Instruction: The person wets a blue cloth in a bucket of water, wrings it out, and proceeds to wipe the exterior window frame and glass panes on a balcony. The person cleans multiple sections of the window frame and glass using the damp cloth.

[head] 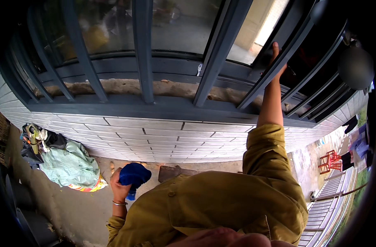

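A bunched blue cloth (135,176) is held in my left hand (119,186), out to the left above the concrete ground; a metal bangle circles that wrist. My right arm reaches up between the grey metal window bars (220,52). Beyond them, my right hand (278,61) is at the dark frame (269,51) at the edge of a sliding glass pane, one digit extended along it. A bar and the shadow hide part of this hand, so its grip is unclear. Left of it, a glass pane (184,27) shows reflections. Dirt marks the sill (175,88) behind the bars.
White brick-patterned wall (163,136) runs below the window. At left, a pale green woven sheet (70,163) lies beside a heap of dark items. A flat brown slab (172,173) lies by the wall's foot. Red stools (329,162), hanging clothes (359,143) and a metal railing (322,207) are at right.
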A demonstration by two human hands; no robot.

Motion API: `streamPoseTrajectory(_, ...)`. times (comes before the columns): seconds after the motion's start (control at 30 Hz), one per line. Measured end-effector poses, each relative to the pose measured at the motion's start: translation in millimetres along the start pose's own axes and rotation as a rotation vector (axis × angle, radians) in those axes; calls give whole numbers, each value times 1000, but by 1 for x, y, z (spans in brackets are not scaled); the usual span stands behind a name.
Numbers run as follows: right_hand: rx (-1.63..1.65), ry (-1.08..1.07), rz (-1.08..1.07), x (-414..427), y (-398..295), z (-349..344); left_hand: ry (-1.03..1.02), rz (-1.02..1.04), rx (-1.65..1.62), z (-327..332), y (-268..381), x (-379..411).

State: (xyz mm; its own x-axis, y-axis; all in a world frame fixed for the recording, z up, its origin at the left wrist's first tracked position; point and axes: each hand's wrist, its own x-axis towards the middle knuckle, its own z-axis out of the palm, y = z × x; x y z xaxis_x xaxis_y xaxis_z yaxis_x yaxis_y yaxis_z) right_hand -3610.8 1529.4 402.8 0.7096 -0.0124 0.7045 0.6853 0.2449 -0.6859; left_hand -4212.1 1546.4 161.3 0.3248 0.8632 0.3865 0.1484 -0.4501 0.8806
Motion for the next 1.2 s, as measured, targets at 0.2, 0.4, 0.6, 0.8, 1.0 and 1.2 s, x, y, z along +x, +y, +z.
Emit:
streamPoseTrajectory(0.2,-492,90,-590,-31,-30,-16,1,-11,-46,2,-10,9)
streamPoseTrajectory(0.4,-235,-424,-105,-135,-78,-64,-133,66,-21,30,2,30)
streamPoseTrajectory(0.6,-34,-466,52,-183,-107,-143,-379,69,-67,88,33,77)
streamPoseTrajectory(0.8,73,-161,109,-148,-97,-170,-586,238,-218,143,97,106)
streamPoseTrajectory(1.0,-975,-518,-868,-33,-27,-159,-601,155,-353,170,126,104)
streamPoseTrajectory(1.2,-1207,-890,-1238,7,-17,-106,-591,187,-203,187,164,99)
